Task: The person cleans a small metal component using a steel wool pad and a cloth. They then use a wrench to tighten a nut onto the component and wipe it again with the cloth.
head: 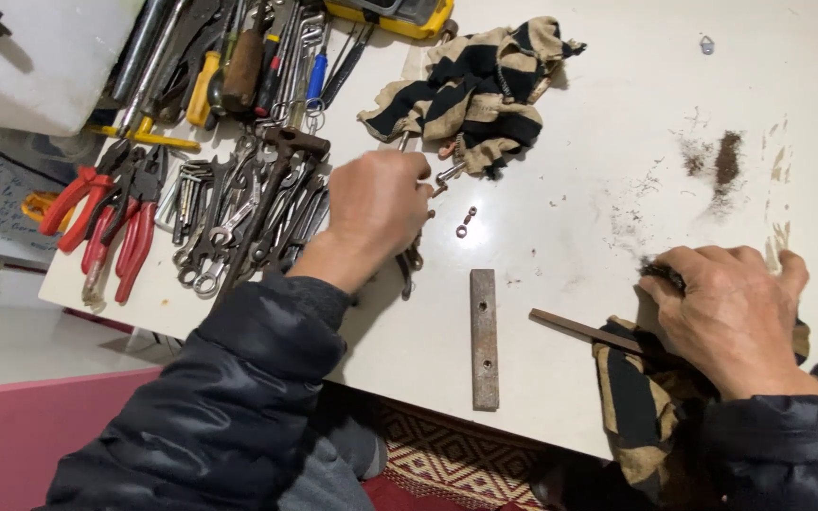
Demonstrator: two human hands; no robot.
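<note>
The left hand (378,203) reaches over the tabletop (570,189) beside a pile of spanners (239,222); its fingers curl under, so what its grip holds cannot be told, though a bolt (447,175) shows at the fingertips. The right hand (731,308) presses flat on a striped rag (636,397), covering one end of a thin bar (584,329). A drilled metal strip (485,339) lies between the hands.

This looks like a small home workshop. A white worktable (617,142) carries a heap of steel wrenches and spanners (239,218) at ten o'clock, red-handled pliers (106,222) beside them, screwdrivers with yellow, brown and blue handles (239,66) at eleven o'clock, and dark filings (726,161) at two o'clock. A patterned rug (447,464) lies below at six o'clock.
</note>
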